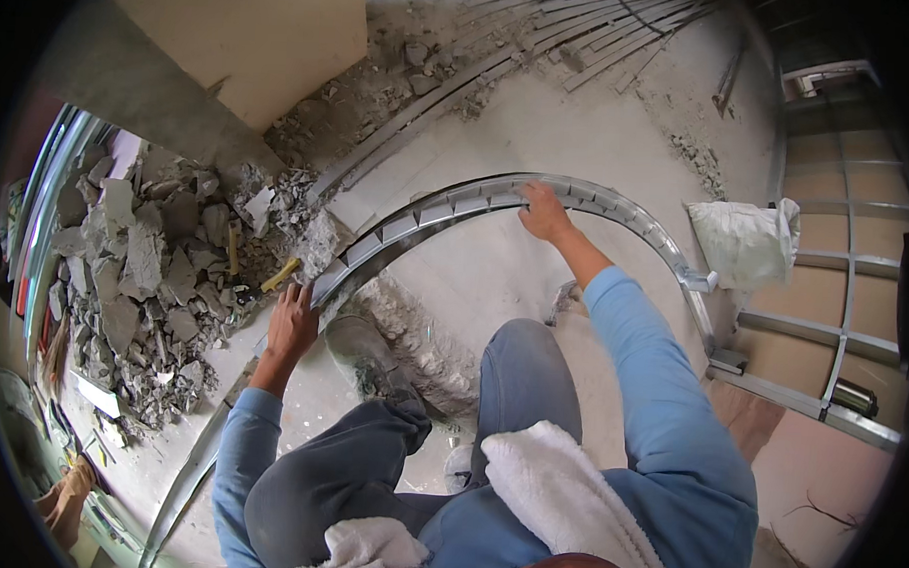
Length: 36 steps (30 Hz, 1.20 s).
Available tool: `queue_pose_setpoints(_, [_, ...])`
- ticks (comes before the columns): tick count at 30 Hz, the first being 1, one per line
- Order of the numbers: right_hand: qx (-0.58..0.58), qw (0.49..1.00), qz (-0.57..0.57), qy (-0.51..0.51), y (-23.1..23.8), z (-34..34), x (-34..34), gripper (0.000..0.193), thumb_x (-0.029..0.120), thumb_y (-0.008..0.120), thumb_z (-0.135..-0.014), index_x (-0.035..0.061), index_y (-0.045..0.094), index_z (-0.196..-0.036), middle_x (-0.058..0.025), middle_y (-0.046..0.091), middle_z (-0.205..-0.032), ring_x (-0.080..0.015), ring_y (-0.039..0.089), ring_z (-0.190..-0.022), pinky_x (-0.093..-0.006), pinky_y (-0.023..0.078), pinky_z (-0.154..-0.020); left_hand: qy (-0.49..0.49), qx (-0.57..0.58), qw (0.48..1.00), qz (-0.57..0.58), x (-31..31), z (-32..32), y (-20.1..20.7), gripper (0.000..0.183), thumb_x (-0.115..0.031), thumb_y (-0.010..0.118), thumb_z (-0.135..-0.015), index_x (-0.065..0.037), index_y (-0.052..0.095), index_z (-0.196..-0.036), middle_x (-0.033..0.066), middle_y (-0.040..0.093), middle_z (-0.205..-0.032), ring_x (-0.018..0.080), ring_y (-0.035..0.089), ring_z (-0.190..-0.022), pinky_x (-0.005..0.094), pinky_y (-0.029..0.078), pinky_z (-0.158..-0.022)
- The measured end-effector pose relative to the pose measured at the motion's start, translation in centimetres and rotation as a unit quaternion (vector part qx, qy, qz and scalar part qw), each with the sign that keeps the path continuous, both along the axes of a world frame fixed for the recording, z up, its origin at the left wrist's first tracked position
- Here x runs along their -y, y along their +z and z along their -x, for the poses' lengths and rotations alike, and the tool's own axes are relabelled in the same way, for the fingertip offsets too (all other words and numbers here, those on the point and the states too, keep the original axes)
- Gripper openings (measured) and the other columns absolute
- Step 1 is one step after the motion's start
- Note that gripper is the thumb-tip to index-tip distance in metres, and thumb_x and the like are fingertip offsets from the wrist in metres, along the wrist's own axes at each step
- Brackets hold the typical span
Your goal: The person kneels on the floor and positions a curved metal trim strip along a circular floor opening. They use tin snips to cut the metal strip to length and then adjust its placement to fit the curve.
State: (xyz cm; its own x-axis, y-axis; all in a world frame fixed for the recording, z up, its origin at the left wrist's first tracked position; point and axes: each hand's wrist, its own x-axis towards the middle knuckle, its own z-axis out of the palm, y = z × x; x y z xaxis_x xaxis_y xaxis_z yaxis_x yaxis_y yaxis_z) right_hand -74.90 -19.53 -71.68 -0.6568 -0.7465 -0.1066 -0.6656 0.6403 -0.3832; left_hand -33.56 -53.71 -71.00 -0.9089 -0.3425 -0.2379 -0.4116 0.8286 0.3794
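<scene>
A long, curved metal track [432, 215] with slits cut along its flange arcs across the floor in front of me. My right hand [545, 213] grips its inner edge near the top of the bend, with the fingers closed over the flange. Towards the left end, my left hand [291, 325] holds the same track, its fingers curled over the edge and partly hidden. A yellow-handled tool [281, 274] lies just beyond my left hand, beside broken rubble.
Heaped concrete rubble [125, 262] fills the left side. A rough concrete lump [423, 333] lies between my legs and the track. At right stand a white sack [746, 242] and a metal frame [846, 263]. Metal strips [583, 38] lie at the back.
</scene>
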Motion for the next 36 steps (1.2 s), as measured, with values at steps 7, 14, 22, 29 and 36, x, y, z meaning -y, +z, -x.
queue_pose_setpoints(7, [0.149, 0.980, -0.082, 0.102, -1.4, 2.1, 3.2, 0.044, 0.010, 0.067, -0.080, 0.0080, 0.068, -0.123, -0.0152, 0.060, -0.128, -0.0383, 0.055, -0.124, -0.0442, 0.045, -0.110, -0.018, -0.042, 0.999, 0.008, -1.0, 0.5, -1.2, 0.038, -0.005, 0.062, -0.087, -0.004, 0.063, -0.125, 0.0162, 0.063, -0.106, 0.0390, 0.061, -0.096, 0.0479, 0.053, -0.080])
queue_pose_setpoints(14, [0.193, 0.972, -0.055, 0.118, -3.2, 1.6, 3.5, 0.048, 0.004, 0.063, -0.079, 0.0146, 0.069, -0.125, -0.0138, 0.057, -0.122, -0.0359, 0.054, -0.120, -0.0439, 0.046, -0.107, -0.033, -0.028, 0.999, -0.017, -1.3, 1.6, -0.6, 0.033, -0.002, 0.057, -0.087, -0.006, 0.068, -0.118, 0.0149, 0.064, -0.100, 0.0370, 0.063, -0.096, 0.0461, 0.055, -0.077])
queue_pose_setpoints(22, [0.131, 0.977, -0.048, 0.162, -4.4, 0.9, 3.0, 0.048, 0.006, 0.062, -0.079, 0.0207, 0.072, -0.123, -0.0125, 0.055, -0.121, -0.0354, 0.054, -0.109, -0.0461, 0.047, -0.100, -0.012, -0.019, 1.000, -0.020, -2.5, 1.3, -0.3, 0.032, -0.002, 0.057, -0.085, -0.005, 0.070, -0.115, 0.0141, 0.065, -0.101, 0.0362, 0.063, -0.098, 0.0461, 0.055, -0.078])
queue_pose_setpoints(29, [0.132, 0.978, -0.005, 0.163, -5.1, 0.8, 3.1, 0.031, 0.018, 0.067, -0.083, 0.0189, 0.076, -0.113, -0.0110, 0.057, -0.114, -0.0347, 0.056, -0.106, -0.0463, 0.049, -0.095, 0.002, 0.013, 0.998, -0.069, -2.7, 1.1, -0.1, 0.032, -0.004, 0.055, -0.085, -0.005, 0.071, -0.113, 0.0164, 0.068, -0.107, 0.0394, 0.065, -0.102, 0.0480, 0.055, -0.082])
queue_pose_setpoints(36, [0.094, 0.984, -0.024, 0.150, -5.0, -0.2, 3.2, 0.028, 0.029, 0.070, -0.087, 0.0175, 0.075, -0.112, -0.0096, 0.057, -0.114, -0.0338, 0.056, -0.112, -0.0489, 0.048, -0.097, 0.052, 0.034, 0.980, -0.188, -1.2, 0.6, -2.5, 0.029, -0.012, 0.059, -0.090, -0.007, 0.073, -0.115, 0.0196, 0.070, -0.111, 0.0413, 0.067, -0.103, 0.0464, 0.054, -0.087])
